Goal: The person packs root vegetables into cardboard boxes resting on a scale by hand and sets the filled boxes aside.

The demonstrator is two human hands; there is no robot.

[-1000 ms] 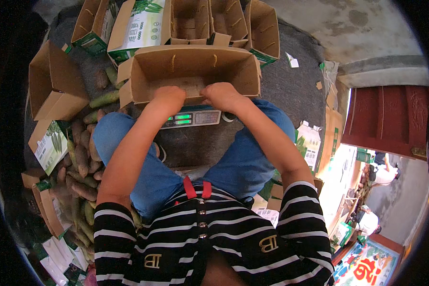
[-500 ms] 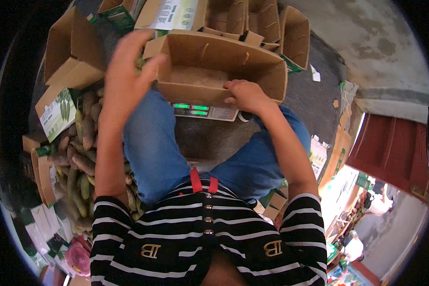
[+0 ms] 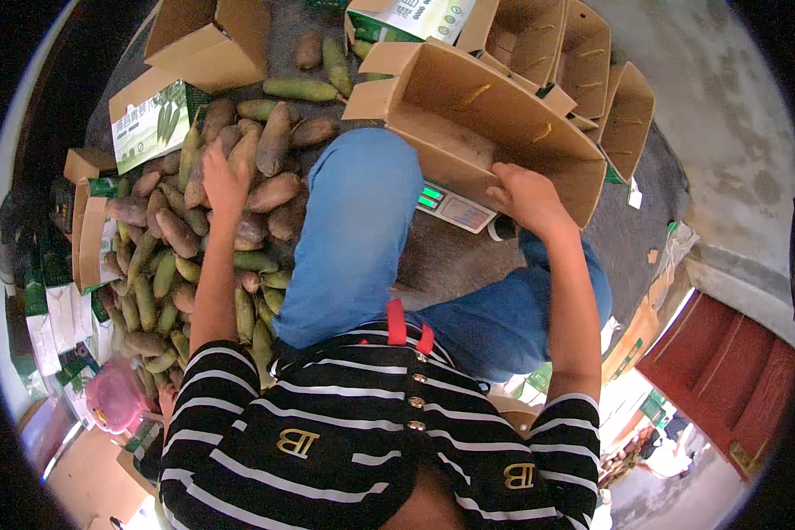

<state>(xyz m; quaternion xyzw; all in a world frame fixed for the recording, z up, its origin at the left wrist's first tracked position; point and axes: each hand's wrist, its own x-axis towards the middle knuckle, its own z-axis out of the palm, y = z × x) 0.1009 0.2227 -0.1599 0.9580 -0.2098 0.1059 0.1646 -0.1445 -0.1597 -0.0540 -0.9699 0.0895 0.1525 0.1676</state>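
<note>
A big heap of green radishes (image 3: 178,234), many brown with soil, lies at my left. My left hand (image 3: 225,181) reaches over its upper part, fingers and thumb apart, touching or just above the radishes. An open, long cardboard box (image 3: 468,119) stands tilted in view beyond my knees, its left flaps spread. No radishes show in the visible part of its inside. Gripping its near rim is my right hand (image 3: 530,199), with the fingers hooked over the edge. Under the box sits a weighing scale (image 3: 455,210) with lit green digits, partly covered by the box and my knee.
More open boxes (image 3: 583,75) stand beyond, at the upper right. Another open box (image 3: 212,40) lies above the heap, near a few loose radishes. A pink rounded object (image 3: 117,397) is at lower left. A person in white (image 3: 667,455) is far off at lower right.
My left hand has gone from the box's left end down to the radish heap. My right hand stays on the near rim. The view has turned left, showing more of the heap.
</note>
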